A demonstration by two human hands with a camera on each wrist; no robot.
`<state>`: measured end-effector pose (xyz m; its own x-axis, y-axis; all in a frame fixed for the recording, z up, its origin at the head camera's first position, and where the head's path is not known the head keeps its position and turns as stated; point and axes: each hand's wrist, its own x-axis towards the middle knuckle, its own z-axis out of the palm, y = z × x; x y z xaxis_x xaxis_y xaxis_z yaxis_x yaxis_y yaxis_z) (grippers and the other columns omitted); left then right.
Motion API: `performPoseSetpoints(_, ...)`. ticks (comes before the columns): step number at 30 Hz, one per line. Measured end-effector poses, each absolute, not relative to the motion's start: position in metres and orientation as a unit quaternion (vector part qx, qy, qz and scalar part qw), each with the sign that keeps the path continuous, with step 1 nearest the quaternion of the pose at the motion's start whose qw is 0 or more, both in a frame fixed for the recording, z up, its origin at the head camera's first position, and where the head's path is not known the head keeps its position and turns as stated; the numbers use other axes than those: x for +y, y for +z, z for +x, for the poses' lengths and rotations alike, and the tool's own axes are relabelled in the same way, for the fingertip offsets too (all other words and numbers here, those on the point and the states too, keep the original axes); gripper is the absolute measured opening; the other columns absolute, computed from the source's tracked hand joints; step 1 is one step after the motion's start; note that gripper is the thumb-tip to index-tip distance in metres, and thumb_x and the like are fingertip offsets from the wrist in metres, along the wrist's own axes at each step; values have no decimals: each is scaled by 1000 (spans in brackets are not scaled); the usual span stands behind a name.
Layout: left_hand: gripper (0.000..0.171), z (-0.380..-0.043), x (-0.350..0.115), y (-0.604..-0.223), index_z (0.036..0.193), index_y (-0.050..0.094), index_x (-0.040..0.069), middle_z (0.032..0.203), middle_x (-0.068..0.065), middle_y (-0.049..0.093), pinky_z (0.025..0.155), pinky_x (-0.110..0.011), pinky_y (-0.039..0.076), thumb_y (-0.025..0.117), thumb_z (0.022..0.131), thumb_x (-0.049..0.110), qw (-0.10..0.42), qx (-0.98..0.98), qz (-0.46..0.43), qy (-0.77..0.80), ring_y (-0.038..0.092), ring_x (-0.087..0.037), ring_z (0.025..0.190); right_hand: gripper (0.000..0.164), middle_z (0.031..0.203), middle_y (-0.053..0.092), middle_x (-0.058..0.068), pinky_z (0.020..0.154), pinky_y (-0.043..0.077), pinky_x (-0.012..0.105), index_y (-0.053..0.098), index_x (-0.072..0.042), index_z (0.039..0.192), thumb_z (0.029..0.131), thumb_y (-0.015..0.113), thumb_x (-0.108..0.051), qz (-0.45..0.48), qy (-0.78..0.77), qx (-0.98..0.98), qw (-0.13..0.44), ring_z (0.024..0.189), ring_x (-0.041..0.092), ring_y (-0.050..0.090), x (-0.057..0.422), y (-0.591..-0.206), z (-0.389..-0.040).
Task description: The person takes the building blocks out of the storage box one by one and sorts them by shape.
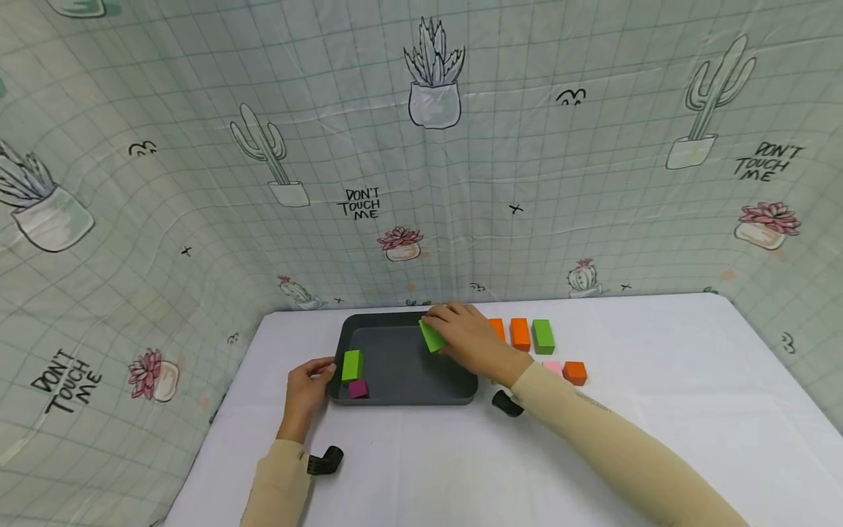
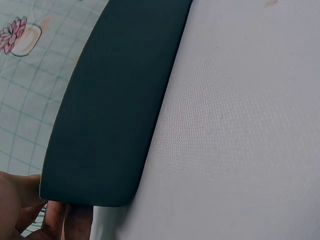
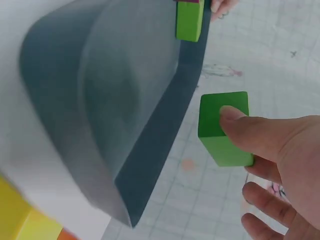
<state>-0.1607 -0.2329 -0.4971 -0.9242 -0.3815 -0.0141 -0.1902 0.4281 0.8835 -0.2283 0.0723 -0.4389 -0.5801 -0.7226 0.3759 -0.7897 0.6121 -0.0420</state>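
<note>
My right hand (image 1: 466, 338) pinches a green block (image 1: 432, 337) above the right part of a dark grey tray (image 1: 402, 401). In the right wrist view the thumb presses one face of that block (image 3: 225, 145), with a finger behind it. At the tray's left side, my left hand (image 1: 306, 388) holds the wall between thumb and fingers; the left wrist view shows the fingers at the tray's end (image 2: 110, 125). Inside the tray, on the left, another green block (image 1: 352, 365) lies beside a small purple block (image 1: 358, 389).
Right of the tray, orange blocks (image 1: 520, 334) and a green block (image 1: 543, 337) stand in a row. Nearer are a pink block (image 1: 553, 367), partly behind the sleeve, and an orange cube (image 1: 575, 373). A yellow block (image 3: 15, 210) shows in the right wrist view. Patterned cloth hangs behind the white table (image 1: 421, 468).
</note>
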Motion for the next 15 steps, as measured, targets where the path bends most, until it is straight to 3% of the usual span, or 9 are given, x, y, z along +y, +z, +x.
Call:
performPoseSetpoints(8,24,-159,-233,-496,110,66,-1,100,-16,62,66,-25,41,59,90,10,88,-839,173,-509,51,-25,95,68,129,48,1,96,34,40,50,-12,131,72,80,-26,420,97,-882,190,113,23,44,101,-438,-214)
performPoseSetpoints(15,24,-159,-233,-496,110,66,0,98,-15,62,63,-22,40,59,90,12,88,-839,179,-506,50,-23,92,70,128,50,3,96,34,41,53,-11,129,67,84,-16,412,127,-877,214,111,24,46,126,-437,-207)
